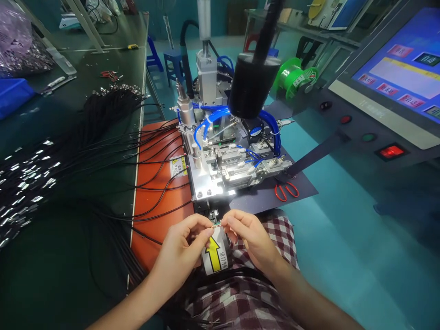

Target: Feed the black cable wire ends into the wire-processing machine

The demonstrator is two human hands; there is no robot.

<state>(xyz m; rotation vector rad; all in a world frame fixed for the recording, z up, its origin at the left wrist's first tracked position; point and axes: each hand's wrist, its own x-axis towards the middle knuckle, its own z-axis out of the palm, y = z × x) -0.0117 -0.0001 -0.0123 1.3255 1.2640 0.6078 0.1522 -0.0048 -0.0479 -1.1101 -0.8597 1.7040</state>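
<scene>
My left hand (187, 240) and my right hand (249, 236) meet low in the middle of the head view, fingertips almost touching. Between them is a tiny part with thin wire ends (216, 225), partly greenish and metallic, too small to name surely. Thumb and forefinger of each hand are pinched at its two sides. Just below the fingertips sits a white cylinder label with a yellow arrow (215, 256). Directly beyond the hands stands a metal machine (237, 167) with blue air tubes (220, 112). Black cables (161, 188) run to its left side.
Bundles of black cables with shiny metal ends (25, 188) cover the dark bench at left. Red-handled scissors (287, 191) lie right of the machine. A control panel with a screen (398, 82) leans in from the right. A black lamp head (254, 85) hangs over the machine.
</scene>
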